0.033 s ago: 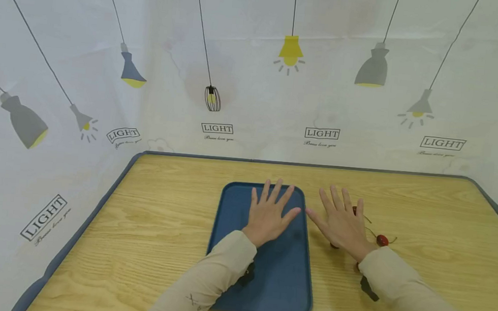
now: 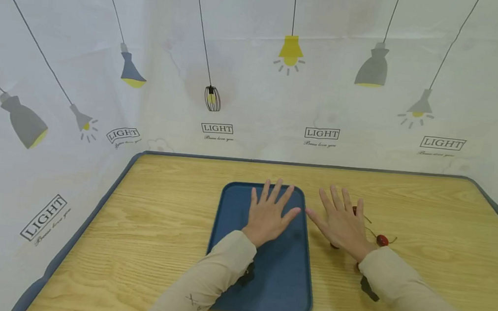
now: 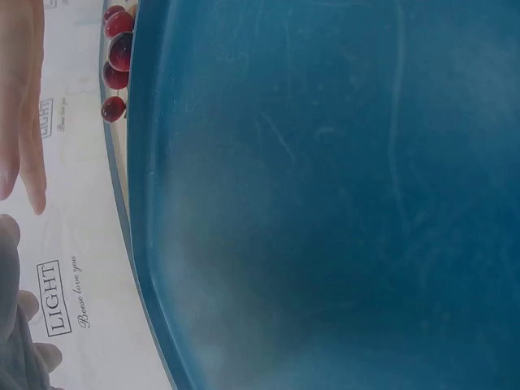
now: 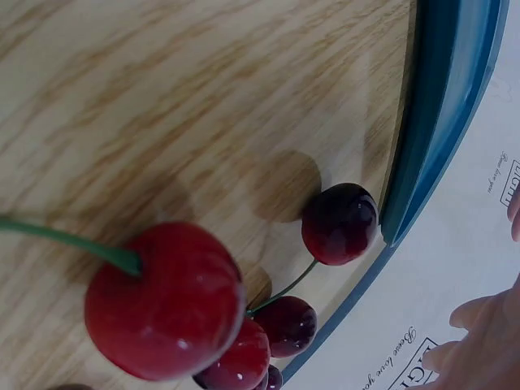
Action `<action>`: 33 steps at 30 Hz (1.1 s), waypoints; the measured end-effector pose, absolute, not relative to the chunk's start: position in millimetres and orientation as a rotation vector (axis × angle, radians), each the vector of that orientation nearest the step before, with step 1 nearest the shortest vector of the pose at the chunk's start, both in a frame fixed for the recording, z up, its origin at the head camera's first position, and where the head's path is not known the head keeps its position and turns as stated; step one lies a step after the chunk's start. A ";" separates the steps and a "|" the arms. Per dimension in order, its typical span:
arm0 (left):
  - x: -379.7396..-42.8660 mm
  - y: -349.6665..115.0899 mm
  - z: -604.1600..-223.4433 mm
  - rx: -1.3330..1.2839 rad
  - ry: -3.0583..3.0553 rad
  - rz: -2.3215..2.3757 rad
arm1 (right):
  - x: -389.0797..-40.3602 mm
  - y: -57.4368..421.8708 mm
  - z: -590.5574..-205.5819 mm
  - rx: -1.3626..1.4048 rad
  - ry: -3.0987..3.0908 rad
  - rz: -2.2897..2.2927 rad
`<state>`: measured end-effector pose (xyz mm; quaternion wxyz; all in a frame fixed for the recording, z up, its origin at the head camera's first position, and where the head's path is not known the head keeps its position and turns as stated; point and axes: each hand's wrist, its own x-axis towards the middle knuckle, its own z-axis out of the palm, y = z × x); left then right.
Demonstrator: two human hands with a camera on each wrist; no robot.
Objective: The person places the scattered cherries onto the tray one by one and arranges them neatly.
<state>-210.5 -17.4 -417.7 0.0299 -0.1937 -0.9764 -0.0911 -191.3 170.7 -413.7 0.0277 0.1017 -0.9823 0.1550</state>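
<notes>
My left hand [image 2: 268, 220] hovers palm down over a blue rectangular tray [image 2: 272, 291], fingers straight and spread, holding nothing. To the right of the tray, my right hand [image 2: 341, 225] is held above several red cherries, also spread out with nothing in its grasp. One cherry [image 2: 382, 240] with a thin stem lies beside the right wrist; others are partly hidden under that hand. Seen from the right wrist, a bright red cherry [image 4: 166, 301] with a green stem is closest, and a dark cherry [image 4: 340, 223] lies near the tray's edge. The tray's visible surface is bare in the left wrist view.
The wooden table [image 2: 149, 226] has a dark blue edge strip [image 2: 354, 169]. Behind it and on the left hangs a pale sheet [image 2: 256, 77] printed with lamps and LIGHT labels. Dark straps [image 2: 369, 288] show under the wrists.
</notes>
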 end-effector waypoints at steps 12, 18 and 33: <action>-209.8 -21.6 -415.3 -0.615 -2.984 -0.296 | -190.7 172.6 -413.1 0.318 -3.030 0.513; -209.2 -31.2 -411.2 -0.641 -2.966 -0.313 | -189.4 173.7 -412.9 0.328 -3.030 0.520; -202.1 -71.4 -408.2 -0.695 -2.972 -0.399 | -166.8 197.2 -410.0 0.466 -3.026 0.589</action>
